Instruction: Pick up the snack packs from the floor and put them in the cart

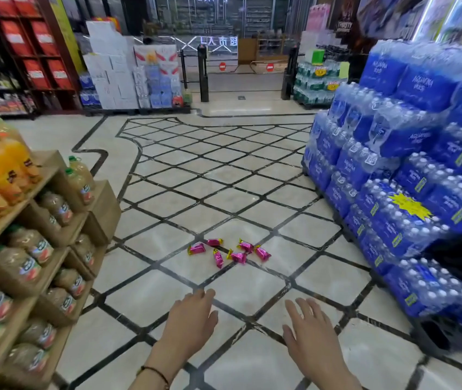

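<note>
Six packs (236, 257) are lying on the floor (224, 175) in front of me, pink with yellow ends, in a loose cluster near the middle of the view. They are sitting on the pale tiles close to where two dark lines are crossing. Some of them are touching or almost touching one another, and the leftmost one is lying a little apart. I am looking down at them over my two hands.

I am holding my left hand (191, 319) out forward with the palm down and the fingers relaxed and slightly bent, and it is gripping nothing. A thin bracelet (155, 372) is sitting on its wrist. I am holding my right hand (311, 330) out in the same way, palm down, with the fingers straight and spread a little, and it is gripping nothing either. Both hands are hovering over the floor, well short of the packs, which are lying beyond them and between their two lines.

On my left a shelf (13, 213) is standing and is carrying juice bottles (29, 243) in cardboard trays, with the orange ones higher up. On my right, water cases (393, 209) wrapped in blue film are rising in steps. Far ahead a gate (203, 71) with black posts is standing across the passage, and white boxes (111, 68) are piled to the left of it.
</note>
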`<action>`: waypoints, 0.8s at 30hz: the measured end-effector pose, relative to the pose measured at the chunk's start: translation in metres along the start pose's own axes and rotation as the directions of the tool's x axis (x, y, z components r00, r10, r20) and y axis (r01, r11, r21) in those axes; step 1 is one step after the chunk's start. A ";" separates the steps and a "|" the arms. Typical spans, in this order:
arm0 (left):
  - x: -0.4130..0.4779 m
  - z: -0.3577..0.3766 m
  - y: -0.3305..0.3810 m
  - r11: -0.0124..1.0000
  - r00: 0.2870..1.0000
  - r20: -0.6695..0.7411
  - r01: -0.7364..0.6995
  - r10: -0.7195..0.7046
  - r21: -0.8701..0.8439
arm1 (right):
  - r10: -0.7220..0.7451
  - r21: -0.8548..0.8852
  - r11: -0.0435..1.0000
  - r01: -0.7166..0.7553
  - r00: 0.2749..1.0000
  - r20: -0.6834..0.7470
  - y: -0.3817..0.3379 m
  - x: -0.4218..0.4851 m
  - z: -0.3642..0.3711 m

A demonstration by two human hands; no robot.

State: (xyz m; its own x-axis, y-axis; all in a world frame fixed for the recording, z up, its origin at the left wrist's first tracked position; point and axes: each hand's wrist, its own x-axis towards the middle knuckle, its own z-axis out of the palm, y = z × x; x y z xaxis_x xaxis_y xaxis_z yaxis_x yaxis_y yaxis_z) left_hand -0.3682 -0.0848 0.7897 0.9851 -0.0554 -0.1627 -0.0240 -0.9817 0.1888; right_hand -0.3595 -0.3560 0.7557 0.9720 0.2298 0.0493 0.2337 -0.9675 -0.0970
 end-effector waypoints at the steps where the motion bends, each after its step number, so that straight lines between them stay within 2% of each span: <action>1: 0.013 0.001 -0.002 1.000 1.000 0.010 -0.005 0.005 -0.003 | -0.004 -0.002 1.000 0.004 1.000 0.009 0.001 0.012 0.005; 6: 0.084 0.015 -0.001 0.999 0.995 0.090 -0.031 0.034 -0.037 | 0.021 0.010 1.000 -0.022 0.993 0.118 0.023 0.077 0.041; 14: 0.243 0.020 0.008 1.000 0.972 0.237 -0.006 -0.001 0.027 | -0.008 0.087 0.996 -0.015 0.969 0.248 0.063 0.240 0.084; 19: 0.341 0.006 0.018 0.999 0.963 0.270 -0.010 -0.002 0.045 | -0.078 0.096 0.994 0.051 0.949 0.304 0.090 0.337 0.093; 24: 0.411 0.003 0.003 0.997 0.959 0.275 0.082 -0.074 -0.017 | -0.097 0.063 0.995 0.079 0.920 0.379 0.110 0.427 0.096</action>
State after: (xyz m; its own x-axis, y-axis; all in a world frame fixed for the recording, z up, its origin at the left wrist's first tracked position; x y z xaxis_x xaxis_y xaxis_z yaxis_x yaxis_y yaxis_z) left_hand 0.0365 -0.1112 0.7208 0.8995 -0.0305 -0.4358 0.0595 -0.9797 0.1914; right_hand 0.0834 -0.3543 0.6705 0.8816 0.3457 -0.3215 0.3111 -0.9376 -0.1553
